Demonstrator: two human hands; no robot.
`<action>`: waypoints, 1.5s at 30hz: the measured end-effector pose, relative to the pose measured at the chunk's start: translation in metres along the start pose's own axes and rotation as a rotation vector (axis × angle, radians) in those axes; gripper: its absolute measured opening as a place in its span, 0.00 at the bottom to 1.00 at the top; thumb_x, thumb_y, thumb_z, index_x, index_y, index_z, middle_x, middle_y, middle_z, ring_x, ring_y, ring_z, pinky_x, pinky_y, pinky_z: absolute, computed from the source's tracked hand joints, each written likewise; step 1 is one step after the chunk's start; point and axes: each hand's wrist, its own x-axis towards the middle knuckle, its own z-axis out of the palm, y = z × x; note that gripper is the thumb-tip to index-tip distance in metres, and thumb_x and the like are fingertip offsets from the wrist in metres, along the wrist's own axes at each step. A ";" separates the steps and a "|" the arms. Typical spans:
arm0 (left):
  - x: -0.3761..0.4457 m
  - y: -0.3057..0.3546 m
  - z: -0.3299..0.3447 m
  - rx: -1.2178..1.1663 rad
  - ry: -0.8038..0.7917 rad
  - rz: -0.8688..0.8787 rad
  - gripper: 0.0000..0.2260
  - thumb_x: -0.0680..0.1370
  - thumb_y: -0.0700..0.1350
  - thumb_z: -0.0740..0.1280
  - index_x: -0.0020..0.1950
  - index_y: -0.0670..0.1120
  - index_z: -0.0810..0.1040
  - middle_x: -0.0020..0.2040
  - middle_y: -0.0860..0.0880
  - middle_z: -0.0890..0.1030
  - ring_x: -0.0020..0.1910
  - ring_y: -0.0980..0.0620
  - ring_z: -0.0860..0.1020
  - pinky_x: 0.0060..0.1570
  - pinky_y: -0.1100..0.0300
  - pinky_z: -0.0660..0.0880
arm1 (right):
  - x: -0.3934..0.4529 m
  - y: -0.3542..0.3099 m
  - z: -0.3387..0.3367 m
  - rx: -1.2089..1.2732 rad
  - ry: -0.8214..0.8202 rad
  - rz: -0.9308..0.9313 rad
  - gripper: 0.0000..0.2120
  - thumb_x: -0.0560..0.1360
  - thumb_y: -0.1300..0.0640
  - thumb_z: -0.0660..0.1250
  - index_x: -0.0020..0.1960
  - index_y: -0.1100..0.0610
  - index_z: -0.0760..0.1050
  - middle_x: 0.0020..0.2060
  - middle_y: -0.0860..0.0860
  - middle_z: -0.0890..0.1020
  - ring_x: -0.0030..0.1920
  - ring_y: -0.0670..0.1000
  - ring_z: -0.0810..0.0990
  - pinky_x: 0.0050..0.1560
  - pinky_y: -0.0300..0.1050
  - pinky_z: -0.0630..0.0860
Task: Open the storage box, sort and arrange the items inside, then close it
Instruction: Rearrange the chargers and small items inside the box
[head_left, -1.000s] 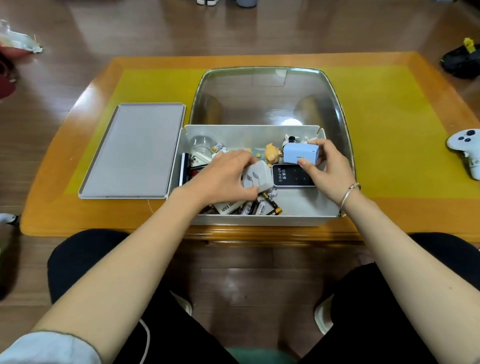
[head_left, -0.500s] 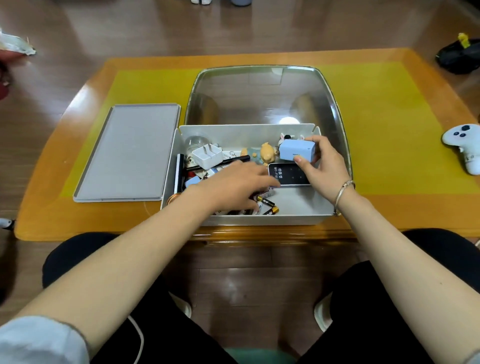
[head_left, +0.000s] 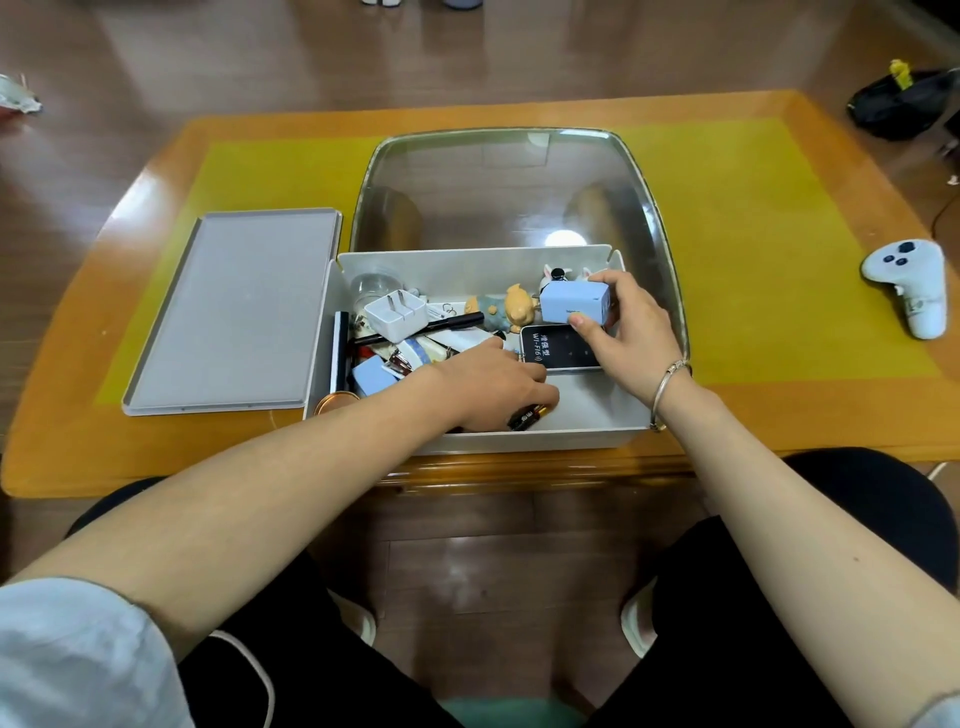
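The white storage box (head_left: 467, 440) stands open at the table's near edge, its clear lid (head_left: 509, 182) tipped up behind it. My right hand (head_left: 631, 343) grips a light blue charger block (head_left: 574, 304) above a black Wi-Fi device (head_left: 561, 349) at the box's right. My left hand (head_left: 493, 384) reaches palm down into the front of the box, fingers curled over batteries (head_left: 527, 417); most of them are hidden beneath it. A white plug adapter (head_left: 395, 314), a black pen (head_left: 415, 330) and an orange figurine (head_left: 514, 312) lie further back.
A grey tray (head_left: 234, 312) lies flat left of the box on the yellow mat (head_left: 753, 234). A white game controller (head_left: 909, 283) rests at the table's right edge. A copper tin (head_left: 335, 401) sits in the box's front left corner. A black bag (head_left: 904, 104) lies on the floor.
My left hand let go of the white plug adapter at the back left, then moved down to the batteries at the front. My right hand stayed holding the blue block.
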 end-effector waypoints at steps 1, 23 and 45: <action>0.001 0.001 0.001 0.008 -0.008 0.008 0.18 0.79 0.44 0.61 0.68 0.56 0.65 0.61 0.49 0.74 0.51 0.45 0.77 0.47 0.53 0.63 | 0.000 0.000 0.000 0.000 0.001 0.002 0.19 0.74 0.52 0.67 0.62 0.54 0.67 0.58 0.53 0.77 0.58 0.55 0.74 0.59 0.60 0.71; 0.018 0.010 0.006 -0.168 -0.088 -0.001 0.07 0.79 0.39 0.61 0.55 0.47 0.72 0.55 0.44 0.71 0.44 0.43 0.76 0.39 0.55 0.69 | 0.000 0.003 0.002 -0.044 -0.002 -0.032 0.20 0.74 0.52 0.67 0.63 0.55 0.67 0.58 0.53 0.76 0.59 0.55 0.73 0.59 0.58 0.70; -0.021 -0.043 -0.027 -0.590 0.350 -0.417 0.07 0.76 0.35 0.62 0.50 0.41 0.78 0.54 0.43 0.74 0.51 0.45 0.75 0.48 0.59 0.67 | 0.003 0.016 0.006 0.144 0.167 -0.050 0.20 0.74 0.57 0.67 0.64 0.56 0.67 0.58 0.53 0.75 0.53 0.45 0.71 0.52 0.32 0.66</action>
